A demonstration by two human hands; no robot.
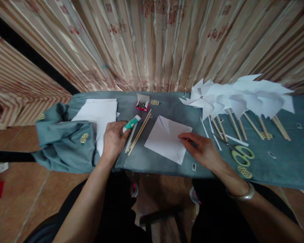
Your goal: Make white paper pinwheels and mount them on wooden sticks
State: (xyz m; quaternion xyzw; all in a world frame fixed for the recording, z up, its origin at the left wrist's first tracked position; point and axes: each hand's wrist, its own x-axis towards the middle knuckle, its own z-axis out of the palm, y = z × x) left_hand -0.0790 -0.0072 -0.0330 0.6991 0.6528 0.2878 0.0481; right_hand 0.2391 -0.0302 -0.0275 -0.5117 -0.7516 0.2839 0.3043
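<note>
the paper square is thin, white and smooth, and it lies flat on the surface, which wears a soft grey-green cloth with yellow prints. it is turned like a diamond: one corner points away from the person, another points back. its sides look nearly equal, so i see no clear long axis; slits run inward from the far and near corners. the right hand has its fingertips on its right part, the grip narrow, but i cannot tell if it pinches the paper. the left hand has its grip closed around a plastic glue stick, a green and white cylinder, whose long axis goes up and to the right. just beside lie straight, slim wooden sticks.
</note>
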